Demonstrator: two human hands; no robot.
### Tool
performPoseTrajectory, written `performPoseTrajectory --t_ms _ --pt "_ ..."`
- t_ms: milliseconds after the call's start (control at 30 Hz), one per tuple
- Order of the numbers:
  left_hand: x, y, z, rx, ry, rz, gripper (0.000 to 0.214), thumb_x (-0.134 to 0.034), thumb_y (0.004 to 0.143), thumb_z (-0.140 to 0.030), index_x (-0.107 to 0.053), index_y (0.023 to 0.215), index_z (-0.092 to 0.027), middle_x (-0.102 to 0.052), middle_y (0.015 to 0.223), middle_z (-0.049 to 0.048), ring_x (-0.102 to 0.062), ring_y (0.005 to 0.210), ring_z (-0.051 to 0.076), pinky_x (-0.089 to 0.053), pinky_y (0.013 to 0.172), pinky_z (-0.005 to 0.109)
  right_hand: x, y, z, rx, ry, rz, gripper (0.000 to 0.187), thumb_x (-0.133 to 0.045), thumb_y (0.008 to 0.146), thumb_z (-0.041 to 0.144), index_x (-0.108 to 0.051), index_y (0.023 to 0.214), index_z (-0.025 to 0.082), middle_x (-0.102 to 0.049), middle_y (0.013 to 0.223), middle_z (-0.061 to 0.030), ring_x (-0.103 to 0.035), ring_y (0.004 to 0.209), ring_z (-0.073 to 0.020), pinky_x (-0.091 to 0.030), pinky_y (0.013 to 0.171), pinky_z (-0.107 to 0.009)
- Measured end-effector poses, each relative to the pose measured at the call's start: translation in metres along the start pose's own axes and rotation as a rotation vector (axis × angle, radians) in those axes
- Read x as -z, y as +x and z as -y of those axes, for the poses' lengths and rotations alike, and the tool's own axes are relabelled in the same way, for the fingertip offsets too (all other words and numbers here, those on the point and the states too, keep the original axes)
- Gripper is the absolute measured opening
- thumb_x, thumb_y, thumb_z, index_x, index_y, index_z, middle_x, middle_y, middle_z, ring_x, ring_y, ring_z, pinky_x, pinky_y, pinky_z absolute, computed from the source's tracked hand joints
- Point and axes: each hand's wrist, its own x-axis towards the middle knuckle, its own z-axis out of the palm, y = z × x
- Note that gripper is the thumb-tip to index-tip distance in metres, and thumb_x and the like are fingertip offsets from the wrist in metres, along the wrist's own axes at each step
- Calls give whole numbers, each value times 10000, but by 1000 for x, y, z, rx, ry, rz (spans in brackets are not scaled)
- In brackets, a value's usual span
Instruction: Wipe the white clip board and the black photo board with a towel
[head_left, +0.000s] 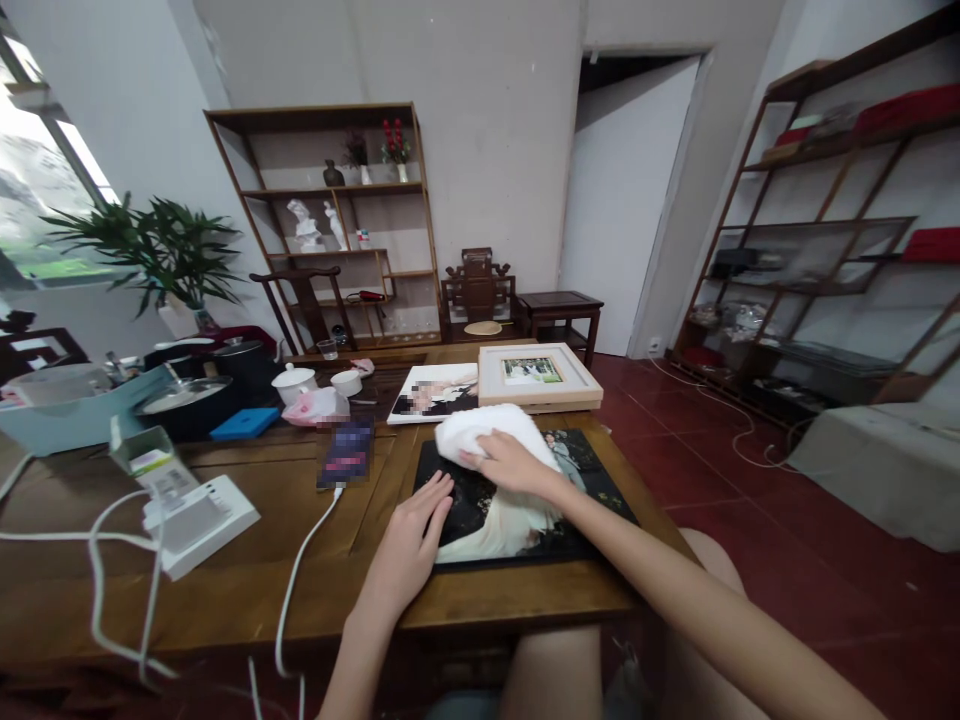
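Observation:
A dark photo panel [465, 505] with a pale gown in its picture lies flat near the front edge of the wooden table. My right hand [514, 462] is closed on a folded white cloth [491, 425] and presses it on the panel's upper middle, covering part of the picture. Flat fingers of my left hand [414, 530] rest on the panel's left edge, holding nothing. Just behind the panel lie a white-edged photo print [439, 388] and a light wooden picture frame [540, 375] with a small photo in its middle.
To the left lie a phone [346, 452] on a white cable [300, 560], an opened white box [202, 525] and a blue box [245, 423]. Pots [184, 405], a white lidded bowl [294, 382] and a pale blue basket [75, 415] stand further back. Shelves [337, 190] line the wall.

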Motion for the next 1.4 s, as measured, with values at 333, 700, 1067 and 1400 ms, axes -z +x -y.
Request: performPoseTrajectory --t_ms 333,700,1067,1400 --pt "1 0 2 6 -1 8 374 -353 893 -309 -543 1169 -142 -540 1230 76 -432 1200 191 -335 1025 386 -2 -35 -16 -39 19 -24 372 -336 886 422 -573 768 161 -636 872 -104 -518 1007 -228 -343 857 -312" --pt "5 2 -6 33 -51 -23 335 -423 866 -312 -571 1138 -187 -570 1193 49 -434 1196 201 -349 1010 388 14 -108 -83 -268 -110 -177 207 -371 830 211 -520 686 204 -646 870 -82 -517 1037 -237 -349 921 -380" --pt "3 1 -2 -3 -36 14 324 -416 871 -298 -560 1150 -217 -565 1204 40 -420 1209 213 -353 1002 436 5 -127 33 119 106 -31 140 -486 746 154 -621 729 185 -490 1282 -65 -272 1282 -169 -109 1091 -396" --pt "0 0 0 48 22 -2 353 -420 861 -318 -566 1139 -157 -509 1261 97 -433 1199 214 -336 1017 418 30 -124 -29 -242 -115 -71 234 -368 803 124 -600 768 120 -554 1175 -185 -368 1226 -248 -273 1013 -423"
